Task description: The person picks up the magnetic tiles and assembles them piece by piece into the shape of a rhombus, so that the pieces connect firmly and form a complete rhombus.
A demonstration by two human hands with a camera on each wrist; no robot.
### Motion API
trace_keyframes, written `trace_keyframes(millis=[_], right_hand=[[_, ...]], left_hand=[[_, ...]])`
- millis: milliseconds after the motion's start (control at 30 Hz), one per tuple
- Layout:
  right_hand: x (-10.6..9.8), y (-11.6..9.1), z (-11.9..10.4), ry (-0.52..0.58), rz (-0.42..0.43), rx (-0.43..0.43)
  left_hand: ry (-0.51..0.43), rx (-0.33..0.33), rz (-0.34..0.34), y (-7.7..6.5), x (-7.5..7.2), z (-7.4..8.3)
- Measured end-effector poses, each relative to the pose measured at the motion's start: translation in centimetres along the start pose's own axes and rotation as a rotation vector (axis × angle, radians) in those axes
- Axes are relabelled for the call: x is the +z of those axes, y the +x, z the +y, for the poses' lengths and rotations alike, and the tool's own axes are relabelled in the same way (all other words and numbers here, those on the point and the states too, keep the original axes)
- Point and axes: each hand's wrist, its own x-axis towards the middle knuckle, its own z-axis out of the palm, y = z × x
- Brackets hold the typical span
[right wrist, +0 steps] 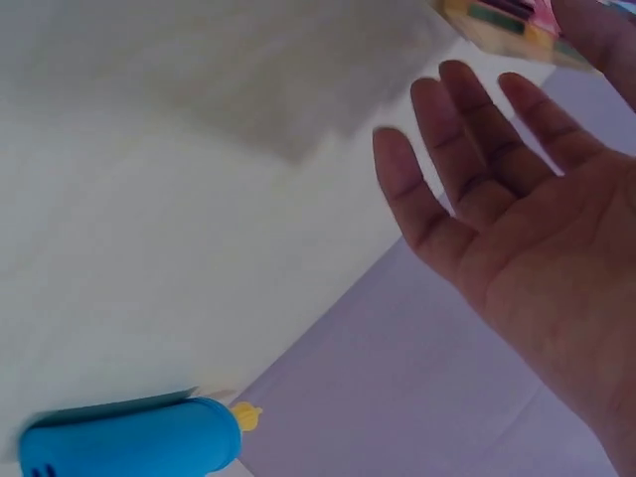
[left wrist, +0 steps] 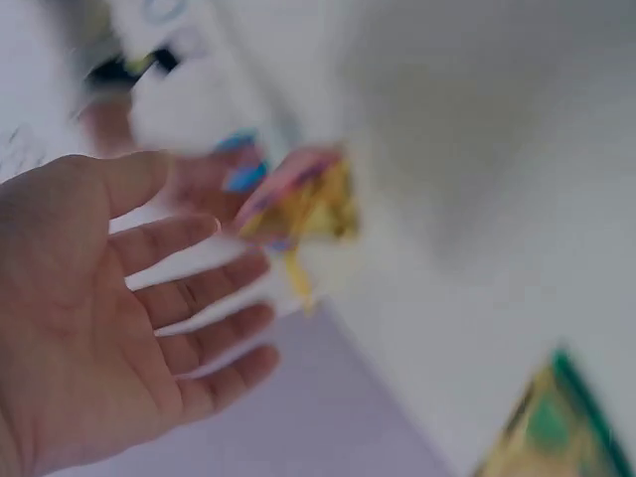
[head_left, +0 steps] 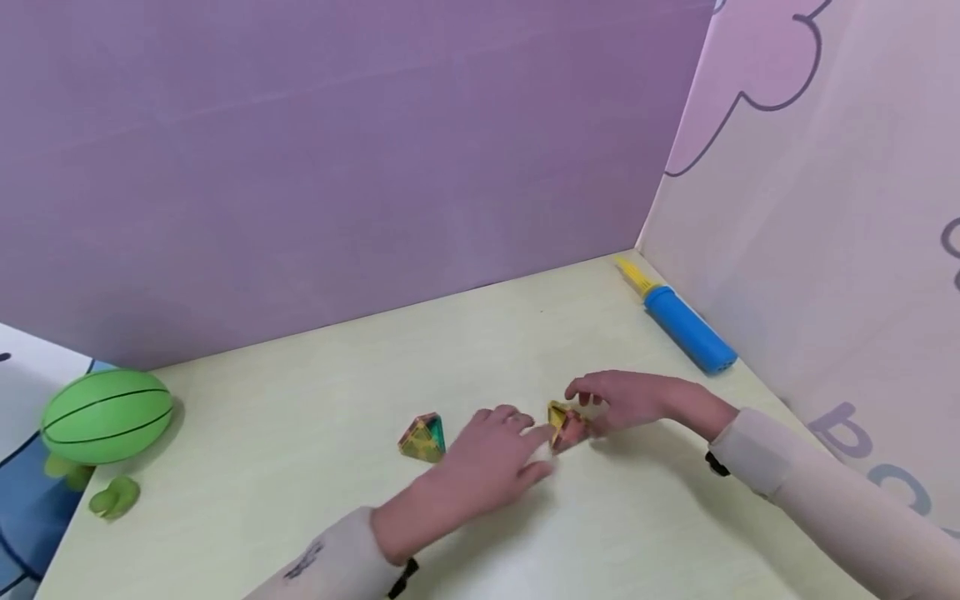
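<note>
A small yellow and pink tile pyramid point(head_left: 564, 425) stands on the pale table point(head_left: 315, 533) between my two hands. My left hand point(head_left: 525, 446) lies flat with straight fingers, its fingertips at the pyramid's left side. In the left wrist view the palm point(left wrist: 89, 318) is open and the blurred pyramid point(left wrist: 303, 209) sits just past the fingertips. From the right, my right hand point(head_left: 596, 408) reaches in with relaxed fingers, hovering over and beside the pyramid. Its open palm point(right wrist: 537, 258) fills the right wrist view, with the pyramid point(right wrist: 502, 22) at the top. A second yellow and green pyramid point(head_left: 423, 437) stands left of my left hand.
A blue pump with a yellow tip point(head_left: 686, 325) lies by the right wall. A green ball point(head_left: 105, 415) sits at the table's left edge, with small green pieces point(head_left: 114, 497) below it. A purple wall point(head_left: 337, 150) closes the back.
</note>
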Motion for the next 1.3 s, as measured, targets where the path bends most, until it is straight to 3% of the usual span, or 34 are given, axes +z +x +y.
trace_keyframes(millis=[100,200,267,367,500,633,800,1133,1300], right_hand=[[0.6,-0.3,0.4,-0.006,0.035,-0.001],[1.3,-0.5,0.9,-0.04,0.091,-0.048],[1.7,-0.6,1.2,-0.066,0.136,-0.074],[2.2,-0.6,1.5,-0.107,0.189,-0.116],[2.6,-0.5,1.9,-0.156,0.24,-0.145],[2.7,-0.4,2.4,-0.193,0.28,-0.18],[2.8,-0.1,2.7,-0.208,0.305,-0.207],[2.4,1.5,1.9,-0.215,0.319,-0.221],[2.3,2.8,0.9,-0.213,0.306,-0.241]], left_hand=[[-0.085,-0.046,0.099,-2.3,-2.2,-2.2],[-0.17,-0.118,0.193,-4.6,-3.0,-5.3],[-0.198,-0.177,0.214,-5.9,-2.7,-7.6],[-0.229,-0.271,0.168,-7.4,-1.1,-10.4],[-0.237,-0.313,0.108,-8.3,1.6,-12.7],[-0.217,-0.301,0.12,-8.2,3.9,-13.7],[-0.206,-0.264,0.146,-7.2,5.3,-14.1],[-0.157,-0.224,0.202,-5.6,5.8,-14.0],[-0.157,-0.199,0.197,-4.6,5.8,-13.6]])
